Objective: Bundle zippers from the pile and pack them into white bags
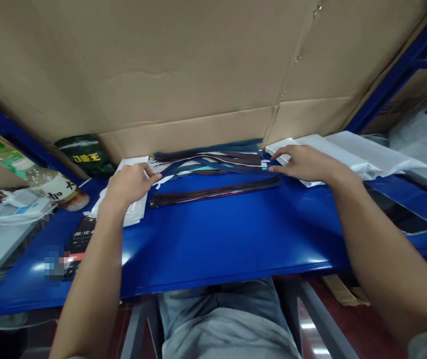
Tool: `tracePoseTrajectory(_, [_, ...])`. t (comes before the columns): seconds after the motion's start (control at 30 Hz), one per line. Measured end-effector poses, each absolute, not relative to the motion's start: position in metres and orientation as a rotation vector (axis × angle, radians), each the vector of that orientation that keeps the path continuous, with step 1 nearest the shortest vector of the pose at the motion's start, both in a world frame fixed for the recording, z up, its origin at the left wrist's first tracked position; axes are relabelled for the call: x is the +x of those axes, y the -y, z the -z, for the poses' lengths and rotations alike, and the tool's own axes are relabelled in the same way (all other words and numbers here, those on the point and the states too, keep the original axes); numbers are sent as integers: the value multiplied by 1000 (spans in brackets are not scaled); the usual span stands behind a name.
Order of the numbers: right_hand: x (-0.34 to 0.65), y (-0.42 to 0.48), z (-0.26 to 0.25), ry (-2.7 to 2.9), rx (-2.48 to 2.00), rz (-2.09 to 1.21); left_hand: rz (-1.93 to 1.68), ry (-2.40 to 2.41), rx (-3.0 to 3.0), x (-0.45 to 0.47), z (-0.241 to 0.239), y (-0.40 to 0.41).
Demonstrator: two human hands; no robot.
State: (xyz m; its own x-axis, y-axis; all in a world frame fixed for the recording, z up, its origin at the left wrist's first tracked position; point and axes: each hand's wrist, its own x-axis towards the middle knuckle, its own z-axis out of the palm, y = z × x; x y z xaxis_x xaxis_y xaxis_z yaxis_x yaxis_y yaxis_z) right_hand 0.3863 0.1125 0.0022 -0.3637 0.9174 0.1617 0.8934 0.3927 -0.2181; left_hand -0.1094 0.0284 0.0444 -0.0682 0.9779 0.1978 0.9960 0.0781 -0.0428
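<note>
Several long, flat strips that look like zippers (213, 162), in navy, brown, white and teal, lie in a loose pile near the back of the blue table. My left hand (129, 183) is at the pile's left end, thumb and forefinger closed around the end of a navy zipper (183, 163). At the opposite end is my right hand (303, 162), its thumb and forefinger apart and the thumb tip close to the strip ends. Whether that thumb touches them is hard to tell. Nearer to me, a separate bundle of dark brown zippers (213, 193) lies flat.
White packets (134, 212) lie under my left wrist; larger white bags (348, 154) are behind my right hand. A phone (400, 212) rests at right, another device with a timer (81, 239) at left. A bottle (54, 184) and a dark green bag (84, 154) stand back left. Cardboard (183, 65) walls the back.
</note>
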Motion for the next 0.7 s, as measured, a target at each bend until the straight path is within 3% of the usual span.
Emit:
tracePoseTrajectory(0.4, [363, -108, 4, 2474, -1396, -136, -58, 2134, -1903, -94, -40, -143])
tracePoseTrajectory(0.7, [357, -102, 1, 2495, -1391, -163, -48, 2148, -1909, -101, -44, -144])
